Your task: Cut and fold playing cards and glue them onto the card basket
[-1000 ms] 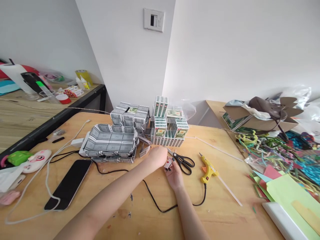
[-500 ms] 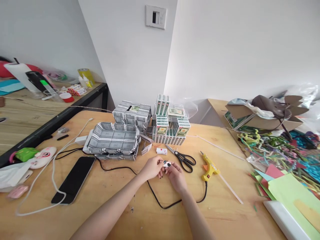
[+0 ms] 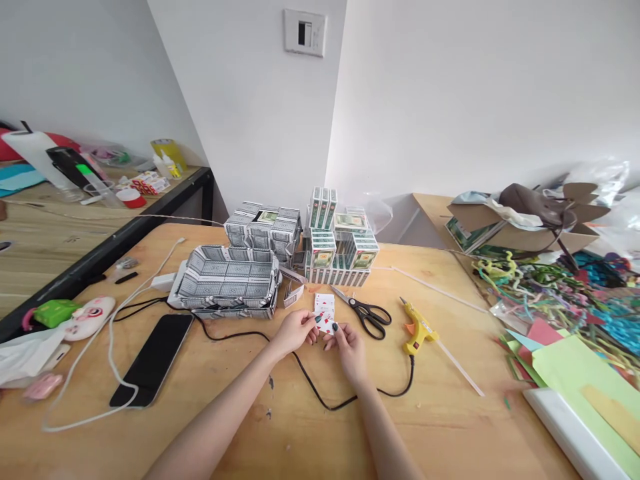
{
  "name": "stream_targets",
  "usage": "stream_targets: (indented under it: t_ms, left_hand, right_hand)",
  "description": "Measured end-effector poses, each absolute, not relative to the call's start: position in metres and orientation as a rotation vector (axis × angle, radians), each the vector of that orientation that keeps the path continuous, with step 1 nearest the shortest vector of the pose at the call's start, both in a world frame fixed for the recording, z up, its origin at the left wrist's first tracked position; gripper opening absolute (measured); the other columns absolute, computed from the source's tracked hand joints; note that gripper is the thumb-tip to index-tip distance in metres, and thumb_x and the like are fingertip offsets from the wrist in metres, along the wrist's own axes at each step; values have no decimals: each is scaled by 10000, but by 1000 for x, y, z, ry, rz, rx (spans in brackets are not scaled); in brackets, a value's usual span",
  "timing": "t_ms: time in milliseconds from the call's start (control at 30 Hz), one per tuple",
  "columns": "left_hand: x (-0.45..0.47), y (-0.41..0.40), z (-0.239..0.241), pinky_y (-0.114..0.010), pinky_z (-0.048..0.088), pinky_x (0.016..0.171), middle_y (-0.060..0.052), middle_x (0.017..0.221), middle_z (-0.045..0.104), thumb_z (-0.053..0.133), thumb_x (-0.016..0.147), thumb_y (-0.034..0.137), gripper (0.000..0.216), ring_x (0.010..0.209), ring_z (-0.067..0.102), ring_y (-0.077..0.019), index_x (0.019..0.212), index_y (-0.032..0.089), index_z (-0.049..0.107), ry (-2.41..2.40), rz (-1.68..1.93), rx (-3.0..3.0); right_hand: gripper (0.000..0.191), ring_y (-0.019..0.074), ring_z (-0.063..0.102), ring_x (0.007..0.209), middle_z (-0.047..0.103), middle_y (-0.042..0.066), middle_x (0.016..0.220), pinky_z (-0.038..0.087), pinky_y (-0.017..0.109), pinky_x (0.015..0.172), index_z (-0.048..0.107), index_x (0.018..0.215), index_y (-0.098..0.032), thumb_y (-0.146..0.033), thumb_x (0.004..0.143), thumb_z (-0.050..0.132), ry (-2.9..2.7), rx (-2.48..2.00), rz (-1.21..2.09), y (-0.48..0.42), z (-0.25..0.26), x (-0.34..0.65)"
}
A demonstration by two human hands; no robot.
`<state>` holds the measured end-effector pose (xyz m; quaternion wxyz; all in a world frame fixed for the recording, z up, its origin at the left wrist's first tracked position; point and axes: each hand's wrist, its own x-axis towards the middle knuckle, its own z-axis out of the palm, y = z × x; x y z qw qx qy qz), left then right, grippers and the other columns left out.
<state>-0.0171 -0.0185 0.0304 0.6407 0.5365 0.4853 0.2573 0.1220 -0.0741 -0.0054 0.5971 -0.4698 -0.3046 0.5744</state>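
Between both hands is a playing card with red marks, its face toward me. My left hand pinches its left edge, and my right hand pinches its right edge. Just beyond it another white playing card lies on the table; the held card overlaps its near part. Black-handled scissors lie to the right of the cards. A small folded piece made of cards stands behind my left hand. Farther left is a tray-like form built from grey patterned cards.
Stacked card boxes and a grey card structure stand at the back. On the right lies a yellow glue gun, its black cord looping near my wrists. A phone and white cable lie left; coloured paper lies right.
The card between my fingers has been turned so that its face now shows, over the lying card. My hands have moved slightly apart, and the view has shifted a little.
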Motion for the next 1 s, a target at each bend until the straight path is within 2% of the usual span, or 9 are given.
stream_targets:
  t_ms: [167,300,500,633,767,867,1000]
  left_hand:
    - [-17,-21,29,-193,365,407,50,505,524,431,777,381,252,403,478,-81,633,175,453,1194,627,1372]
    - [-18,-26,31,-181,355,408,53,492,517,413,791,383,270,393,465,-71,622,176,447,1222,670,1462]
    - [-17,-31,34,-191,371,379,52,480,521,414,804,422,288,374,479,-82,662,176,459,1217,695,1227]
    - [-23,-31,41,-215,470,452,-2,615,615,468,801,410,271,500,584,-107,771,150,536,1158,662,944]
    - [-30,-33,44,-242,542,621,-39,773,658,651,689,214,176,668,636,-120,824,123,584,1102,692,842]
    - [-31,-34,40,-270,550,680,-24,749,655,684,641,138,237,699,633,-120,863,123,601,1117,734,865]
    - [-29,-33,31,-277,553,647,-6,706,649,647,656,92,286,667,627,-116,936,134,602,1189,778,934]
  right_hand:
    - [277,106,515,380,641,-2,566,385,222,398,566,680,-182,-451,712,626,-742,-1107,1346,-75,-2,120]
    - [272,91,496,360,635,-8,555,377,209,382,591,761,-170,-439,731,614,-740,-1094,1320,-75,2,121]
    - [220,129,561,419,654,5,598,439,248,408,637,834,-183,-351,697,672,-708,-1071,1305,-79,4,119]
    - [130,152,597,495,676,28,658,490,287,511,695,804,-209,-234,676,688,-794,-1129,1174,-83,2,121]
    - [147,176,627,678,697,34,833,498,317,675,715,741,-262,-146,676,653,-979,-1185,1030,-85,2,130]
    - [198,206,609,834,690,21,878,456,366,810,713,782,-300,-151,710,605,-1174,-1234,895,-83,3,135]
    - [234,229,554,915,672,29,921,383,422,898,698,865,-317,-182,752,544,-1341,-1297,769,-78,1,146]
